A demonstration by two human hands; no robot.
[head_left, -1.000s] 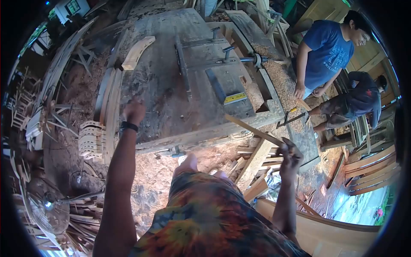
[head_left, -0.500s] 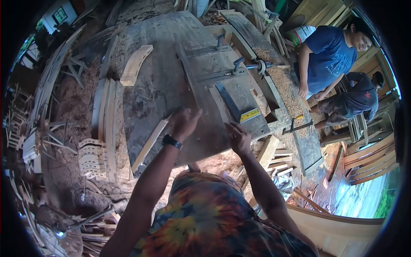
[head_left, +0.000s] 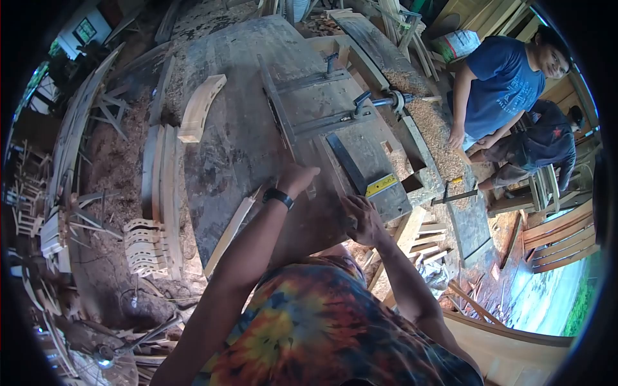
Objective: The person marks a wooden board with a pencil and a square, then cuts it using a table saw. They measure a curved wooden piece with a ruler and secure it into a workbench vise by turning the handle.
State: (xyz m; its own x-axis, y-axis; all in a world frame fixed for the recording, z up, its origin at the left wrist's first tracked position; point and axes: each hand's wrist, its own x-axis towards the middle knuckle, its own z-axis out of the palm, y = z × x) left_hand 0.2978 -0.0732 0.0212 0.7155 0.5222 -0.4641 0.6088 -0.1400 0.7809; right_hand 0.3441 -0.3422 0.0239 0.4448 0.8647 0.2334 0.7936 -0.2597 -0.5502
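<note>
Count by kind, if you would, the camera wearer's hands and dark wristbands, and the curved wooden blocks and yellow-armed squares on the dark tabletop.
Hands: 2 (left hand, right hand)
Dark wristband: 1
Curved wooden block: 1
Yellow-armed square: 1
Total: 5

The table (head_left: 232,161) is dark, worn wood, matt and stained. A straight strip (head_left: 230,236) and a curved piece (head_left: 201,109) are pale wood, apparently unvarnished. The bar clamp (head_left: 333,123) is dull, dark metal; the shavings (head_left: 439,137) are rough wood. The tie-dyed shirt (head_left: 302,315) is matt cloth.
</note>
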